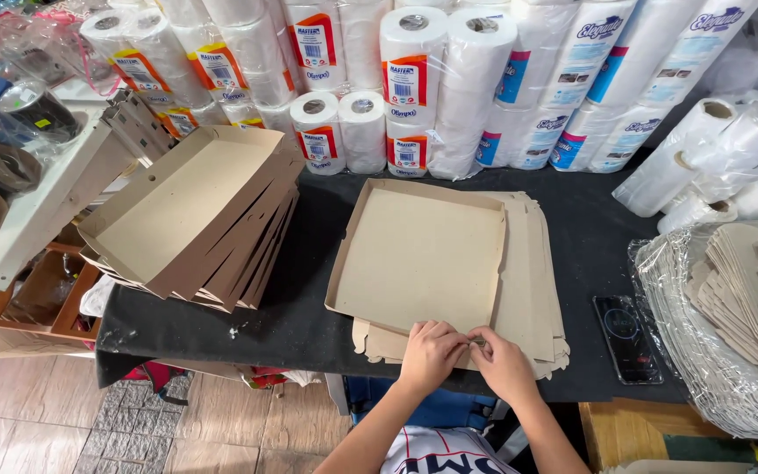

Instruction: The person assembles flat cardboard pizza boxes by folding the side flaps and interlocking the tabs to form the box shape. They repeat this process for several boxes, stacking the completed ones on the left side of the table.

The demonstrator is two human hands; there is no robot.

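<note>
We have both hands together at the near edge of a half-folded cardboard box (418,254), which lies on a pile of flat blanks (532,272) in the middle of the black table (309,307). Our left hand (430,353) and right hand (502,362) pinch its front flap, fingertips touching. Folded boxes (190,215) are stacked to the left, a phone (626,338) lies to the right, and paper rolls (414,83) stand behind.

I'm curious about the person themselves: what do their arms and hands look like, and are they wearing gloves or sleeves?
No gloves: the left hand and right hand are bare, with no rings, watch or bracelets that I can see. Both forearms are uncovered, with no sleeves in view. At the bottom edge a white top with dark lettering shows between the arms.
</note>
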